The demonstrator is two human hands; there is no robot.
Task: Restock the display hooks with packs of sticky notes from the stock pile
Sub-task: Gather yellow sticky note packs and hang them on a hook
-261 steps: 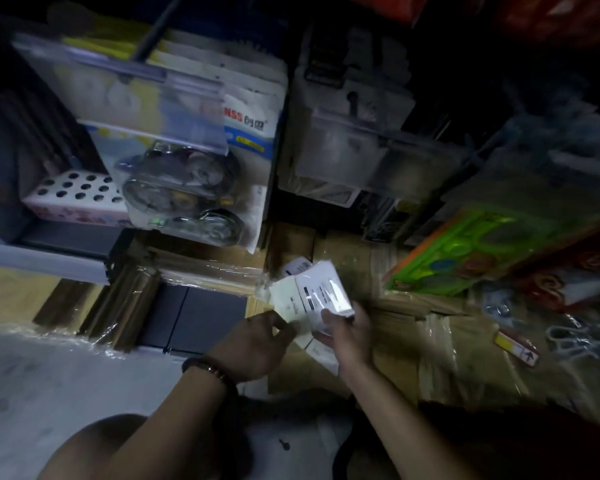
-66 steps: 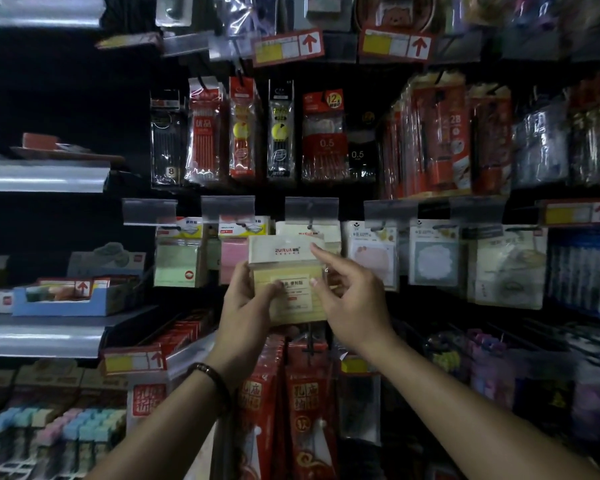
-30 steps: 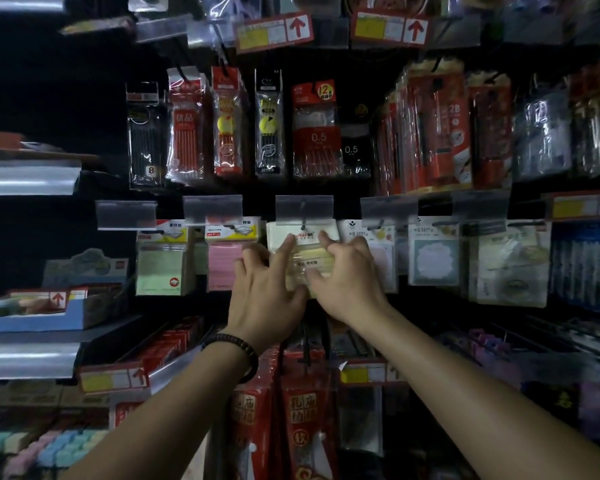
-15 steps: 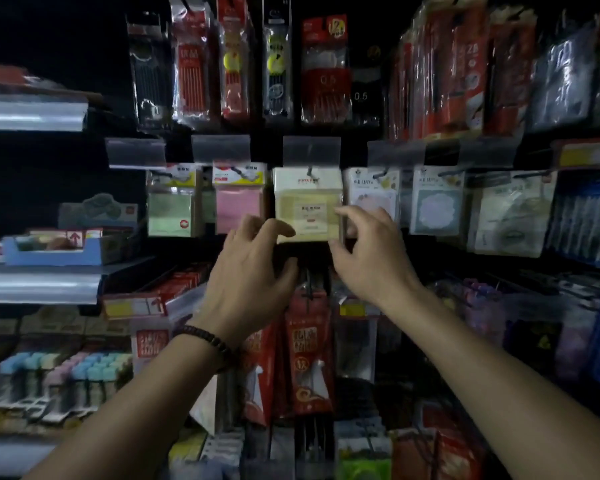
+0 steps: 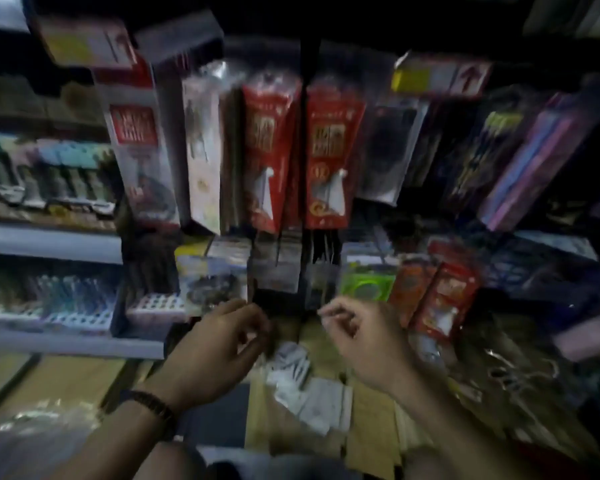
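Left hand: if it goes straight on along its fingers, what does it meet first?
Probably the pile of white packs, lying on cardboard boxes just past the left hand's curled fingertips. The frame is blurred and depth unclear, so it might pass above them.

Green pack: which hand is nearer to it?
Right. The right hand is just below the green pack; the left hand is well off to its lower left.

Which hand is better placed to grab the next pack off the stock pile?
Probably left. The left hand hangs empty right beside the white sticky-note packs on the cardboard boxes. The right hand, also empty, sits farther off. Blur limits certainty.
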